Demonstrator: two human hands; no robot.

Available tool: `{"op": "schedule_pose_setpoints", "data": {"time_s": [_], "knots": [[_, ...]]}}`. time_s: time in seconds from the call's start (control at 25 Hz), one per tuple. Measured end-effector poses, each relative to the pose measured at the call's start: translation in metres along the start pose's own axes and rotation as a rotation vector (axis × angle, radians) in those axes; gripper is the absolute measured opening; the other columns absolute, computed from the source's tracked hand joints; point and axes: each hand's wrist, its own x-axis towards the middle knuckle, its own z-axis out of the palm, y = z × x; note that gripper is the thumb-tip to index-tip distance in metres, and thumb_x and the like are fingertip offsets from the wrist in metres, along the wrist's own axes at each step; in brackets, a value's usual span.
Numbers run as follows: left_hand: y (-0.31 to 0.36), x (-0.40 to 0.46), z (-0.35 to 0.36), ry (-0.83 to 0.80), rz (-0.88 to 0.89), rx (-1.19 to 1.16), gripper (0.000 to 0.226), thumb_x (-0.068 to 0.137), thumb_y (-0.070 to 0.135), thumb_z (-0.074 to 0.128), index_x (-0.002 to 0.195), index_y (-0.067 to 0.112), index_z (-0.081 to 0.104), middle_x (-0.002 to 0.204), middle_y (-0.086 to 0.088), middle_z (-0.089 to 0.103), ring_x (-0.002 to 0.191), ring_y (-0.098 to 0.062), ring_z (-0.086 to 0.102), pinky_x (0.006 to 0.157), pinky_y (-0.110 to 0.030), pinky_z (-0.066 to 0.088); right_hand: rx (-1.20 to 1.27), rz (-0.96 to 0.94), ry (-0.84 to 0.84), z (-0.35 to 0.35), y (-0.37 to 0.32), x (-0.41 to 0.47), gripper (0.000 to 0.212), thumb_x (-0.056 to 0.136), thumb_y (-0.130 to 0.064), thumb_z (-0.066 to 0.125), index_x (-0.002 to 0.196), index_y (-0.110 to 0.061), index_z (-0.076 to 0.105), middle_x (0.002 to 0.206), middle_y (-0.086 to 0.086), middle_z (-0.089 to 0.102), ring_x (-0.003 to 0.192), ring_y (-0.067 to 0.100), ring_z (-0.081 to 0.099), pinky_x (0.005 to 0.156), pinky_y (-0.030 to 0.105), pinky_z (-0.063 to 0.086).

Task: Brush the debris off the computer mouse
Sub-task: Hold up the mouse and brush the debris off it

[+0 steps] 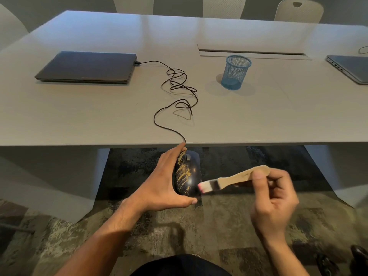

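My left hand point(163, 182) cups the light, hard, slick mouse point(188, 173) off the near table point(99, 116) edge, gritty debris point(182, 170) on its left shell, right hand point(272, 198) pinching brush point(229, 179) handle, bristles at mouse's right flank.

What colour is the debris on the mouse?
Yellowish-tan streaks on the dark computer mouse, seen in the head view.

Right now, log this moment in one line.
left hand holds mouse | right hand holds brush | debris remains
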Motion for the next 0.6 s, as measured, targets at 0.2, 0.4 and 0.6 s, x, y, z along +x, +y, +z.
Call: {"op": "schedule_pose_setpoints", "data": {"time_s": [0.2, 0.4, 0.6], "knots": [[0.0, 0.003, -0.001, -0.008, -0.005, -0.012, 0.127, 0.054, 0.044, 0.088, 0.148, 0.041, 0.003, 0.146, 0.02, 0.02, 0.138, -0.002, 0.023, 0.117, -0.037, 0.028, 0.079, 0.001, -0.055, 0.003, -0.004, 0.008, 0.003, 0.092, -0.019, 0.055, 0.091, -0.018, 0.058, 0.08, -0.021, 0.07, 0.069, 0.0, 0.068, 0.061, 0.016, 0.056], [0.002, 0.004, -0.001, 0.003, 0.008, 0.001, 0.128, 0.054, 0.043, 0.089, 0.148, 0.043, 0.002, 0.14, 0.028, 0.018, 0.138, -0.002, 0.022, 0.116, -0.038, 0.031, 0.074, 0.105, 0.106, 0.005, 0.005, 0.021, 0.012, 0.097, -0.009, 0.055, 0.091, -0.019, 0.058, 0.077, -0.012, 0.073, 0.068, 0.009, 0.073, 0.061, 0.023, 0.06], [0.002, 0.007, -0.001, 0.001, 0.007, 0.007, 0.128, 0.055, 0.043, 0.089, 0.148, 0.043, 0.001, 0.145, 0.022, 0.019, 0.138, -0.004, 0.023, 0.116, -0.038, 0.03, 0.048, 0.156, 0.072, 0.019, -0.003, 0.018, 0.013, 0.098, -0.006, 0.054, 0.089, -0.015, 0.057, 0.075, -0.012, 0.074, 0.066, 0.009, 0.074, 0.06, 0.024, 0.061]]}}
